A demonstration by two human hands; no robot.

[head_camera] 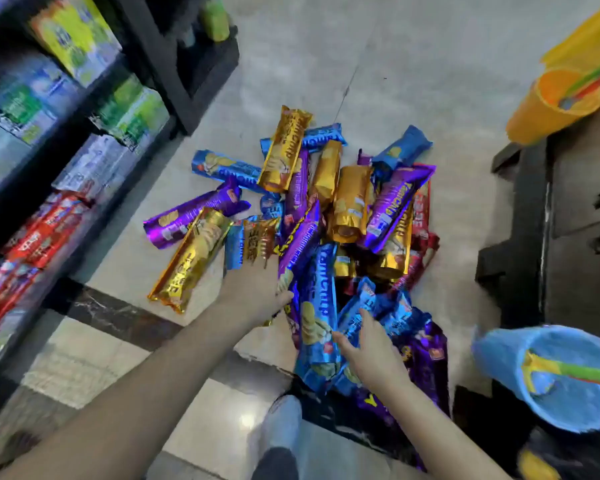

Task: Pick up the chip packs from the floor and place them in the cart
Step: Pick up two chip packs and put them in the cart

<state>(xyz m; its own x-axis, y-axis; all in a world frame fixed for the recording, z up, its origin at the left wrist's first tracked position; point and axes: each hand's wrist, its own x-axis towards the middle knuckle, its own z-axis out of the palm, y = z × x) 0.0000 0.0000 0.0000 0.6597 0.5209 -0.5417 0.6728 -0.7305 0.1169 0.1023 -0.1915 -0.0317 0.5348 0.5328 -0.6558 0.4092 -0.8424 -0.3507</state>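
Nearest the lens, two bare forearms reaching down and forward over a pale shoe [281, 420] on the tiled floor [395, 64]. At far left, dark shelves [84, 109] stacked with blurred green, blue and red boxes, crowding the aisle edge. Just right of them, a dark marble strip [111, 313] in the tiles, with a gold pack [191, 259] lying tilted beside it, apart from the main heap. Left hand [253, 289] down among the packs, fingers buried under a purple pack [298, 244]; grip hidden, so impossible to tell whether closing or loose. In the middle, the heap of chip packs [347, 209] on the floor, gold, purple, blue and red tubes piled crosswise and overlapping. Closer in, a long blue pack [317, 317] standing between the two hands. Right hand [368, 351] spread flat, fingers extended and holding nothing, resting on blue packs and just beside that long one, with a purple pack [426, 355] at its outer side. Further right, a dark counter or cabinet [568, 220] hemming in the heap. On it, an orange cup [548, 109] up top and a blue cup [561, 379] lower down, each with coloured sticks inside. Cart not visible.
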